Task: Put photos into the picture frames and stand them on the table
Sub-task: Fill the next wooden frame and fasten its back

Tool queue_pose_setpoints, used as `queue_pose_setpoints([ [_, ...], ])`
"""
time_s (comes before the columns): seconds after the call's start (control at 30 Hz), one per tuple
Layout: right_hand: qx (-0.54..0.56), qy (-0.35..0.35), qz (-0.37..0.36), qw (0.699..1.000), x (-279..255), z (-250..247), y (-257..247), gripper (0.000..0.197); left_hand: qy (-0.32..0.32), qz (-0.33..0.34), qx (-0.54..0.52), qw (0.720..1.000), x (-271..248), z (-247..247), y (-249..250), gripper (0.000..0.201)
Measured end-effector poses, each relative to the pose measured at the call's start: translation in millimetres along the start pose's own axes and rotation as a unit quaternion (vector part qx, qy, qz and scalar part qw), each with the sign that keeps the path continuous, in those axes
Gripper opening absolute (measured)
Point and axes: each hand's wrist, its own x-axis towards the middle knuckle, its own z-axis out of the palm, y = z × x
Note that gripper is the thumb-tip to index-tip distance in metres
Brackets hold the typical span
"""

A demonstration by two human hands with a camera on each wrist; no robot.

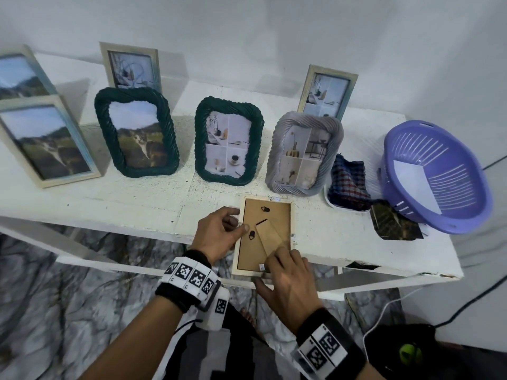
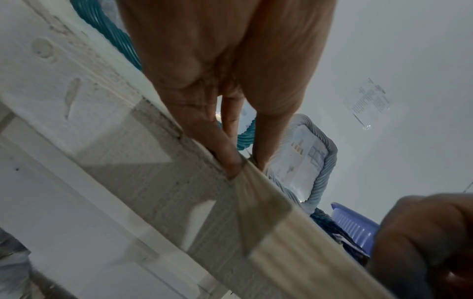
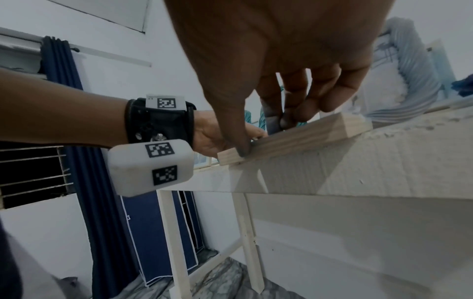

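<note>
This looks like a room in a home. A rough white-painted wooden table (image 1: 109,198) stands against a plain white wall (image 1: 247,28) on a marble-patterned floor (image 1: 55,283). Left of the table, dark blue curtains (image 3: 61,66) hang by a barred window (image 3: 30,174), with a navy fabric wardrobe (image 3: 153,232) beside them.

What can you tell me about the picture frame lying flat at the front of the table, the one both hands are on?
The pale wooden frame lies face down at the table's front edge, its near end overhanging. Its brown board backing shows two black turn clips and a raised fold-out stand. The left hand grips its left side, thumb on the backing; the right hand holds its near end.
</note>
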Motion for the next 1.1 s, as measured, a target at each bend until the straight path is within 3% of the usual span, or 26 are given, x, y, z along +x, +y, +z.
queue_pose_setpoints([
  [0.23,0.07,0.019,-0.055,0.996,3.5,4.5,5.0,0.015,-0.006,-0.011,0.005,1.0,0.1,1.1,1.9,0.04],
  [0.4,0.008,-0.017,-0.18,0.984,13.7,0.1,18.2,0.012,0.0,-0.007,-0.001,1.0,-1.1,0.5,3.4,0.037],
  [0.5,-0.015,-0.032,-0.203,0.979,15.9,-5.0,26.8,0.009,0.011,-0.001,0.006,1.0,-0.8,1.5,1.7,0.039],
  [0.57,-0.004,-0.03,-0.164,0.986,18.1,-9.6,28.4,0.02,0.015,0.005,0.008,1.0,-0.3,1.8,0.4,0.039],
  [0.67,-0.008,0.001,-0.013,1.0,27.5,-16.9,24.7,0.041,0.017,0.011,0.009,1.0,-1.8,1.6,-0.8,0.039],
  [0.77,-0.065,-0.015,0.099,0.993,38.1,-17.9,13.9,0.055,0.021,0.013,0.001,1.0,-4.9,2.3,-1.0,0.04],
  [0.97,-0.021,0.011,0.168,0.986,48.7,-8.7,2.0,0.05,0.007,0.021,0.02,1.0,-5.1,-2.5,1.3,0.033],
  [1.1,0.04,0.047,0.165,0.984,46.9,-10.9,1.1,0.049,0.008,0.006,0.009,1.0,-5.1,-1.4,2.4,0.03],
])
